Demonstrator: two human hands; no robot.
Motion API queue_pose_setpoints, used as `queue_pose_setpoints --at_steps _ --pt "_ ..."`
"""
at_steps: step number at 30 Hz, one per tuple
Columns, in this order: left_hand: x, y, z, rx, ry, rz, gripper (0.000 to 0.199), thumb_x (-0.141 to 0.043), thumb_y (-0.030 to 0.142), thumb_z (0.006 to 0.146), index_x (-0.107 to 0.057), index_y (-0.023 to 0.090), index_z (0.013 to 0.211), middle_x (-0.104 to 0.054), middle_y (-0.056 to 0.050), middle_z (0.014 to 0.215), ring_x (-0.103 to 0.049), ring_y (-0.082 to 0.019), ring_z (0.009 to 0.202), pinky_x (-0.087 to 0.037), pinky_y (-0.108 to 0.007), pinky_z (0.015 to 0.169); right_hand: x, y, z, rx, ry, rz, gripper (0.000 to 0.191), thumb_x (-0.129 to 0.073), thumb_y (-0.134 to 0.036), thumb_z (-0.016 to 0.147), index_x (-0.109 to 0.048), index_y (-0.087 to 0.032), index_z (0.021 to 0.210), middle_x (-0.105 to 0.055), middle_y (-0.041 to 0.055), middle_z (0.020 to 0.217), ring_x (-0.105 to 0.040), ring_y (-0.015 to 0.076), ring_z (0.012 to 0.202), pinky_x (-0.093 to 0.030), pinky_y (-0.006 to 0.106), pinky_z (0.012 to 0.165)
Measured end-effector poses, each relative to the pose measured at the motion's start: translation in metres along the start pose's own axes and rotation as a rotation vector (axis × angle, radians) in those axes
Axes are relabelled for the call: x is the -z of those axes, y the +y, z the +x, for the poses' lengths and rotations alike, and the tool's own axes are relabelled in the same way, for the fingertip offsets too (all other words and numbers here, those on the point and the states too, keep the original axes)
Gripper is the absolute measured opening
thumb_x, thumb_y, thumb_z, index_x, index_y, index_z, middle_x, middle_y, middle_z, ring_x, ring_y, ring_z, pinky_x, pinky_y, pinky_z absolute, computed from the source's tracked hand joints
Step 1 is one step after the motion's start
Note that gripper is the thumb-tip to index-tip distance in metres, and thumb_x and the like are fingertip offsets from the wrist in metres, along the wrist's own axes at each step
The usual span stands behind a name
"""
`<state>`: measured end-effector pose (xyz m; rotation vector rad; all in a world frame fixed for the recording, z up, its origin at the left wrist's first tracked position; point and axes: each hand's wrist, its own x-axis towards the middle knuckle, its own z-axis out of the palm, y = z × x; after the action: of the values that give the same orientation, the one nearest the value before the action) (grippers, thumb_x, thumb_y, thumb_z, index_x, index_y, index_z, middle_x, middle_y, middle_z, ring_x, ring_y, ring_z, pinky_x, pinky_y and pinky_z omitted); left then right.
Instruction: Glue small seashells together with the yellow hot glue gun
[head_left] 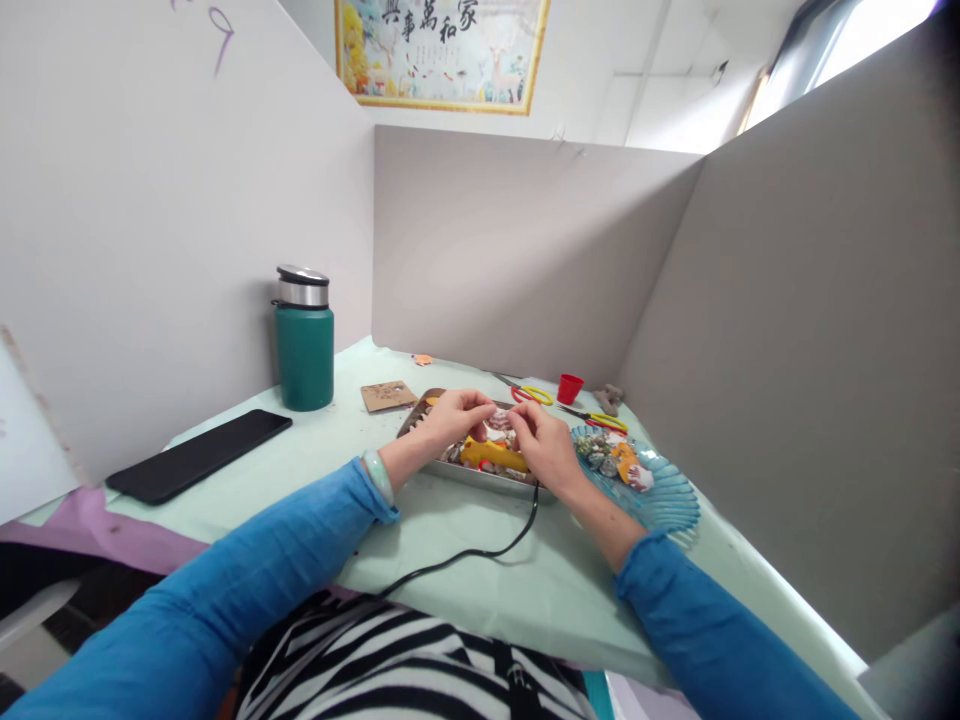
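Observation:
My left hand (pixel 459 415) and my right hand (pixel 541 436) meet over a shallow metal tray (pixel 480 476), fingertips pinched and facing each other. Between them shows a small pinkish-white piece (pixel 499 419), too small to name; whether both hands grip it or it lies beyond them I cannot tell. Inside the tray lies a yellow tool (pixel 491 455) resembling a hot glue gun, among many small stone- or shell-like bits. A black cord (pixel 480 552) runs from the tray's front edge toward my lap. To the right, a blue scalloped glass plate (pixel 671 490) bears greyish clusters and orange-and-white pieces.
Behind the tray are scissors (pixel 531 394), a second pair of scissors (pixel 604 421) and a red cup (pixel 570 388). Left stand a green bottle (pixel 304 355), a black phone-like slab (pixel 201 456) and a brown card (pixel 387 396). Grey partitions (pixel 517 250) enclose the table.

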<state>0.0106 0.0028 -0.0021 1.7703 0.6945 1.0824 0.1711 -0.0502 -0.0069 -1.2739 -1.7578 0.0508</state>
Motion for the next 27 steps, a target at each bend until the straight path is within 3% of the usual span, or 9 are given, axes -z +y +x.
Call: queue_pose_setpoints --at_steps 7,14,27 --pt "0.0002 0.0028 -0.0025 0.007 -0.068 0.058 0.029 -0.058 0.040 0.075 -0.060 0.012 0.082 -0.057 0.000 0.054 -0.053 -0.007 0.048 -0.039 -0.016 0.046 0.0012 -0.0027 -0.0005 0.002 -0.017 0.021 0.022 -0.041 -0.033 0.085 -0.056 -0.019 0.077 -0.060 -0.0009 0.060 -0.053 0.0126 0.058 -0.036 0.022 0.059" --pt "0.0010 -0.0003 -0.0009 -0.013 -0.015 0.094 0.028 -0.057 0.039 0.074 -0.060 0.012 0.076 -0.054 0.001 0.050 -0.050 -0.007 0.046 -0.038 -0.017 0.047 0.0026 -0.0045 -0.0003 -0.030 0.009 0.044 0.023 -0.041 -0.035 0.085 -0.055 -0.019 0.075 -0.059 -0.0009 0.059 -0.054 0.0131 0.057 -0.037 0.023 0.059" --pt "0.0017 -0.0033 0.0015 -0.016 -0.004 0.138 0.031 -0.057 0.041 0.072 -0.063 0.011 0.076 -0.055 0.000 0.052 -0.050 -0.007 0.046 -0.038 -0.018 0.047 -0.0015 0.0012 0.0006 0.036 0.036 -0.041 0.018 -0.044 -0.031 0.083 -0.056 -0.020 0.076 -0.062 0.0007 0.071 -0.054 0.0139 0.064 -0.038 0.024 0.062"
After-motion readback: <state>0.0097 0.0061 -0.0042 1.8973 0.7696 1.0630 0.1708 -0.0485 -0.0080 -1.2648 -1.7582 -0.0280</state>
